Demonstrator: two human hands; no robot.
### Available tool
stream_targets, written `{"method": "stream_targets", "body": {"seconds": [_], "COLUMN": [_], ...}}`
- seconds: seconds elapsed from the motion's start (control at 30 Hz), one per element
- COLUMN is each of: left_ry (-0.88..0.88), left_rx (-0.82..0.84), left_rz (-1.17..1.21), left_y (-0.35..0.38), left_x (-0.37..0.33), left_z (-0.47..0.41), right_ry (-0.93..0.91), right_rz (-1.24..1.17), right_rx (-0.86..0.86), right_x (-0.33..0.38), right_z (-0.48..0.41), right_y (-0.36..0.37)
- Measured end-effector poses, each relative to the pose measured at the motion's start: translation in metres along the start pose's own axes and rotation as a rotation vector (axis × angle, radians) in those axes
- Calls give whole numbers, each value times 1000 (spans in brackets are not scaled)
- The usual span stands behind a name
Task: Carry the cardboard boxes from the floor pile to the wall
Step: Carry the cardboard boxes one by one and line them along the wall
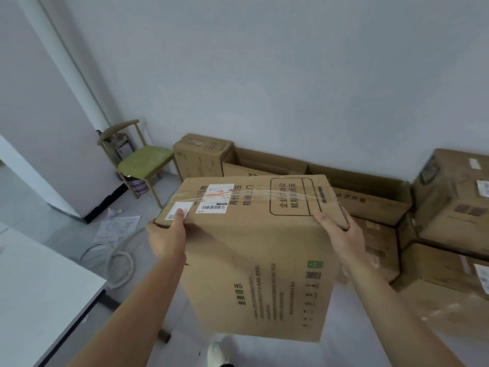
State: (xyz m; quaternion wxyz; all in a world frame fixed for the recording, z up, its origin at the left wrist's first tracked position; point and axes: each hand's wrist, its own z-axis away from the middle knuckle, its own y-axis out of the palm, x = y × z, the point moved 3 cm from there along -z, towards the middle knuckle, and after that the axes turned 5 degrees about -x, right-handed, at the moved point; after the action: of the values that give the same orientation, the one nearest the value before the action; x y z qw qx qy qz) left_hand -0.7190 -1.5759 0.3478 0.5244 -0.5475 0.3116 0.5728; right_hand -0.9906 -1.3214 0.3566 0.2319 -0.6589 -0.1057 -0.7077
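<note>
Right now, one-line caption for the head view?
Left hand and right hand grip a taped brown cardboard box, facing more boxes along the white wall.

left hand (166,238): arm extended, thumb clamps box (254,260) | right hand (336,234): arm extended, fingers (344,223) seemingly curled

A person holds a taped cardboard box (259,260) clear of the floor with 2 hands. The left hand (166,237) grips its top left corner, thumb on a white label (171,211). The right hand (338,234) grips the top right corner. Beyond it, more boxes (370,197) lie along the wall (264,75), beside a green-seated chair (143,160).
</note>
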Motion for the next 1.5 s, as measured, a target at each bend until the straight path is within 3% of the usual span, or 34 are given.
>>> {"method": "stream_targets", "body": {"seconds": [0.3,0.63,0.77,1.03,1.17,1.37,1.5], "left_ry": [-36,-112,-195,-318,-341,-352,-310], "left_rx": [61,98,91,116,138,292,327], "left_rz": [-61,-171,-261,-247,-293,-411,-438], "left_y": [102,210,239,287,314,382,437], "left_x": [-62,-83,-78,-126,-122,-65,-16], "left_z": [-247,-452,-536,-677,-753,-875,-934], "right_ry": [15,193,243,306,333,451,432], "right_rz": [51,112,179,218,191,262,237], "right_rx": [80,164,274,370,359,202,72], "right_x": [22,-6,-20,2,0,-61,-104], "right_z": [-153,-282,-347,-434,-458,-484,-505], "right_y": [215,386,460,596,663,761,802]}}
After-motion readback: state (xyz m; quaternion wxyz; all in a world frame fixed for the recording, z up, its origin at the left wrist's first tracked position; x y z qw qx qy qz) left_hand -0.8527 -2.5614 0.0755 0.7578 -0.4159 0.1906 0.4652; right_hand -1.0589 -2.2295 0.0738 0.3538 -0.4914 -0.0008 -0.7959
